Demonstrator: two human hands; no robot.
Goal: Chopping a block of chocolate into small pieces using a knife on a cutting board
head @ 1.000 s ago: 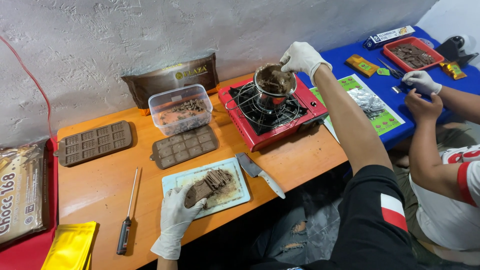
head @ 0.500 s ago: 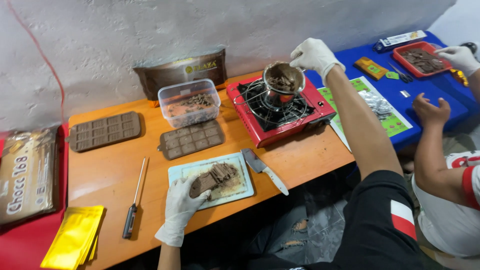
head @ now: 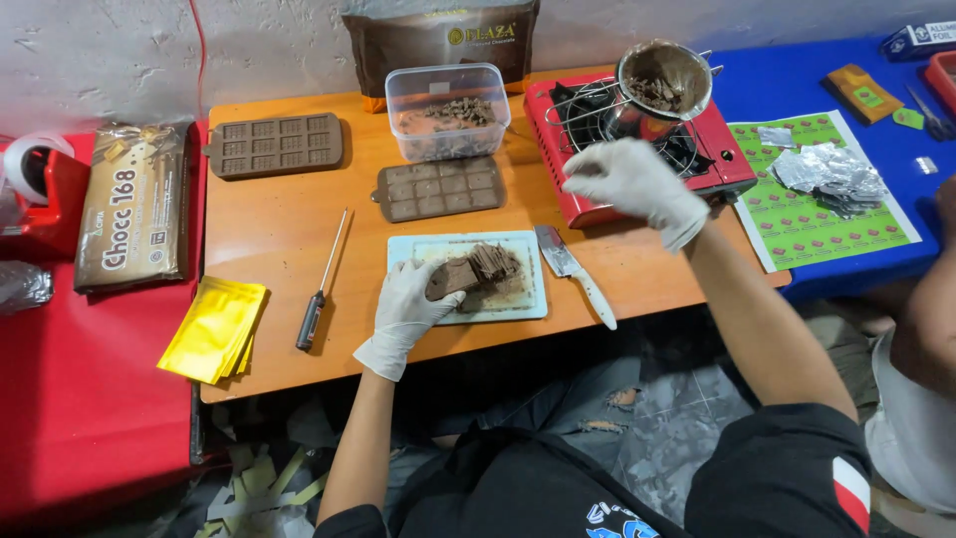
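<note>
My left hand (head: 406, 311), in a white glove, grips a brown chocolate block (head: 468, 273) lying on a pale cutting board (head: 533, 299) at the front of the wooden table. My gloved right hand (head: 633, 185) hovers over the front of the red portable stove (head: 588, 204), fingers loosely apart and nothing in them. Behind it, a small metal pot (head: 665, 78) with chocolate pieces sits tilted on the burner. A knife (head: 575, 271) lies on the table between the board and the stove.
A clear tub of chocolate bits (head: 448, 112), two brown moulds (head: 275, 144) (head: 440, 187), a thin handled tool (head: 321, 289) and yellow pouches (head: 215, 329) lie left. Foil wrappers (head: 832, 175) rest on the blue table. Another person's arm (head: 931, 309) is at right.
My right hand has come off the pot and drawn back towards me, over the stove's front. My left hand stays on the chocolate block. The view has tilted down.
</note>
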